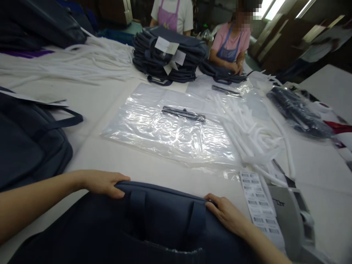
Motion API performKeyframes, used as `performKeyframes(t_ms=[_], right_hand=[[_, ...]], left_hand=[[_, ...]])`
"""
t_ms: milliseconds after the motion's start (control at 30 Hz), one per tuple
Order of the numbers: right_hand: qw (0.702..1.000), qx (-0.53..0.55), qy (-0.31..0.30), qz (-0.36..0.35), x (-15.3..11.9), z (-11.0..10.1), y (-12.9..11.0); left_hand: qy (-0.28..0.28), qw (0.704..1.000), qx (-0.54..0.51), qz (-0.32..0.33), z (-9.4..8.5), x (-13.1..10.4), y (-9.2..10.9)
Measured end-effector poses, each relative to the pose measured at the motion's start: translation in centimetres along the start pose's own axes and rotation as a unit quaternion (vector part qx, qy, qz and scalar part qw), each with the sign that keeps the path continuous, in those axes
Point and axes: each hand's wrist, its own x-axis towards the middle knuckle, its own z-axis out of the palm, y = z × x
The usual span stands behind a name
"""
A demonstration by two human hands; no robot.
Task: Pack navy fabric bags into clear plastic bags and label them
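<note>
A navy blue bag (165, 220) with two strap ends on its front lies before me at the near side of the table. My left hand (103, 183) holds the bag's top edge on the left, thumb in front and fingers over the far side. At the right end of that edge, my right hand (224, 212) grips the bag, its fingertips near the piped rim. Whether a zipper pull sits under those fingers is hidden. Beyond the bag lies a stack of clear plastic bags (176, 135) with a dark printed strip.
Another navy bag (30, 143) lies left. White tubing (250, 135), barcode label sheets (260, 205) and a grey label gun or dispenser (288, 216) are right. A pile of navy bags (167, 55) stands at the back, near two people. A wrapped bag (298, 110) lies far right.
</note>
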Motion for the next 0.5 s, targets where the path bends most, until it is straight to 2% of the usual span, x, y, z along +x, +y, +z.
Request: performKeyframes(t_ms=[100,167,267,333,367,433,467,500], right_hand=[[0.999,-0.010,0.002,0.040,1.0,0.6,1.0],[0.999,-0.022,0.020,0.046,1.5,1.0,1.4],[0.996,-0.052,0.054,0.057,1.4,1.6,1.7],[0.990,-0.075,0.101,0.056,1.0,2.1,1.9],[0.985,-0.089,0.140,0.035,0.7,2.4,1.9],[0.969,-0.125,0.205,-0.064,0.0,2.8,1.8],[0.960,-0.143,0.200,-0.130,-0.3,3.0,1.7],[0.955,-0.157,0.168,-0.188,-0.6,3.1,1.6]], left_hand=[[-0.065,0.980,-0.178,-0.054,0.3,-0.4,-3.1],[-0.086,0.962,-0.254,-0.053,0.6,-1.1,-4.3],[-0.085,0.950,-0.298,-0.022,1.2,-2.4,-4.6],[-0.075,0.942,-0.326,0.009,1.7,-3.1,-4.5],[-0.066,0.938,-0.339,0.022,1.9,-3.3,-4.5],[-0.049,0.933,-0.355,0.033,2.4,-3.6,-4.7],[-0.041,0.932,-0.359,0.031,2.5,-3.6,-4.9],[-0.036,0.932,-0.359,0.026,2.6,-3.6,-5.1]])
